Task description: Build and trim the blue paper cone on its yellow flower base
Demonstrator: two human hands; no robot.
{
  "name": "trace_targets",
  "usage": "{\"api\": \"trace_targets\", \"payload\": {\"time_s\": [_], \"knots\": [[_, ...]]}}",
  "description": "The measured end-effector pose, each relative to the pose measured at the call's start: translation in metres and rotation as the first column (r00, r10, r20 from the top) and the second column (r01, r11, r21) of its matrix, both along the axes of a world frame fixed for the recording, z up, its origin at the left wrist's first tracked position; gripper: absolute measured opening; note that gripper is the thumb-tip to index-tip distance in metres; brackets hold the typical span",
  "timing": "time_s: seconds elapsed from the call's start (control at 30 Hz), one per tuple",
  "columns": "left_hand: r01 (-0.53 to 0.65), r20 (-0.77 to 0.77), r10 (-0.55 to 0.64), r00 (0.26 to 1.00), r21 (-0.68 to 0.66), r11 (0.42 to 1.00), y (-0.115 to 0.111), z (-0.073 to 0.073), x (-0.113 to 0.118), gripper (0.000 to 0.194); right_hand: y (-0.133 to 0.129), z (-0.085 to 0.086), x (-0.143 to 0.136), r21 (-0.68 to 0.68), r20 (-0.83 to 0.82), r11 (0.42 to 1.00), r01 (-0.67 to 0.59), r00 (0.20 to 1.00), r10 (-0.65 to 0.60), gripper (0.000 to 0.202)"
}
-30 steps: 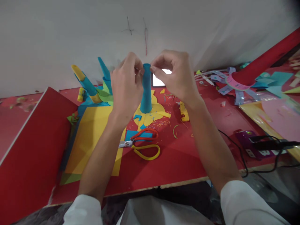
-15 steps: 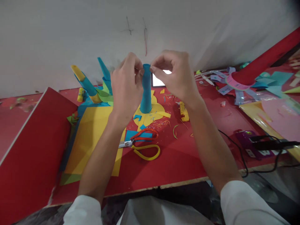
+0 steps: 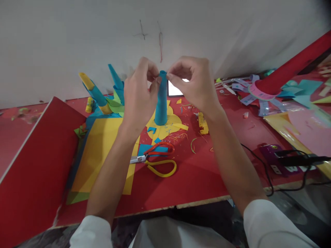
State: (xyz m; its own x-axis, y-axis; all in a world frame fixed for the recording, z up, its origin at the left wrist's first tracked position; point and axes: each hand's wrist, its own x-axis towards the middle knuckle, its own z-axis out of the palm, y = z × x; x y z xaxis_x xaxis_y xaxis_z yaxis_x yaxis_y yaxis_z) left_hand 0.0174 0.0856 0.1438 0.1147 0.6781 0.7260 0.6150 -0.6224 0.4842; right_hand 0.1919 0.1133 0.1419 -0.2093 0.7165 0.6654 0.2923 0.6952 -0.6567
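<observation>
A blue paper tube (image 3: 161,103) stands upright on a yellow scalloped paper piece (image 3: 173,121). My left hand (image 3: 142,91) pinches the left side of the tube's top rim between thumb and fingers. From the right, my right hand (image 3: 192,81) pinches the same rim with thumb and forefinger. Below the tube, scissors (image 3: 157,159) with one red and one yellow handle lie on a blue paper strip (image 3: 144,149) and yellow sheets (image 3: 103,148). My left forearm crosses over those sheets.
Blue and yellow rolled paper shapes (image 3: 97,94) stand at the left behind the sheets. A red board (image 3: 43,165) leans at the far left. On the right are a red cone (image 3: 292,69), a purple box (image 3: 270,151) with black cables and a yellow object (image 3: 203,123).
My left hand has shifted slightly right at the tube's rim, and its thumb now lies against the front of the tube. The tube's top opening looks rounder.
</observation>
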Motion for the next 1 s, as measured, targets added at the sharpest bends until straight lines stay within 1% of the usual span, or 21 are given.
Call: {"api": "trace_targets", "payload": {"time_s": [0.07, 0.13, 0.2, 0.3, 0.4, 0.53, 0.87, 1.0], "knots": [[0.031, 0.029, -0.031, 0.999, -0.023, 0.999, -0.0001, 0.0002, 0.0000, 0.018, 0.0009, -0.0008, -0.0001, -0.010, 0.002, 1.000, 0.002, 1.000, -0.002, 0.019], [0.036, 0.043, -0.034, 0.999, -0.033, 0.999, -0.0002, -0.0003, -0.0001, 0.016, 0.0009, -0.0016, -0.0004, -0.023, 0.015, 1.000, 0.011, 1.000, -0.011, 0.023], [0.017, 0.025, -0.017, 1.000, -0.028, 0.999, -0.0001, -0.0013, -0.0003, 0.014, -0.0002, -0.0022, -0.0007, -0.029, 0.025, 1.000, 0.011, 1.000, -0.010, 0.024], [-0.014, -0.023, 0.013, 1.000, -0.018, 1.000, -0.0002, -0.0029, -0.0003, 0.012, -0.0023, -0.0027, -0.0006, -0.033, 0.040, 0.999, 0.006, 0.999, -0.004, 0.019], [-0.020, -0.016, 0.019, 1.000, -0.022, 1.000, 0.0000, -0.0048, -0.0001, 0.008, -0.0025, -0.0033, -0.0004, -0.012, 0.043, 1.000, 0.000, 0.999, 0.000, 0.017], [-0.033, -0.008, 0.033, 0.999, -0.014, 0.999, 0.0013, -0.0077, -0.0004, 0.002, -0.0008, -0.0040, -0.0008, -0.009, 0.063, 1.000, 0.027, 0.998, -0.026, 0.022], [-0.027, 0.005, 0.027, 1.000, -0.046, 0.999, 0.0013, -0.0086, -0.0025, 0.006, -0.0010, -0.0043, -0.0011, -0.002, 0.050, 1.000, 0.026, 0.998, -0.026, 0.021], [-0.023, -0.012, 0.023, 1.000, -0.042, 0.999, 0.0017, -0.0085, -0.0034, 0.006, -0.0009, -0.0045, -0.0015, 0.009, 0.056, 0.999, 0.032, 0.998, -0.033, 0.021]]}}
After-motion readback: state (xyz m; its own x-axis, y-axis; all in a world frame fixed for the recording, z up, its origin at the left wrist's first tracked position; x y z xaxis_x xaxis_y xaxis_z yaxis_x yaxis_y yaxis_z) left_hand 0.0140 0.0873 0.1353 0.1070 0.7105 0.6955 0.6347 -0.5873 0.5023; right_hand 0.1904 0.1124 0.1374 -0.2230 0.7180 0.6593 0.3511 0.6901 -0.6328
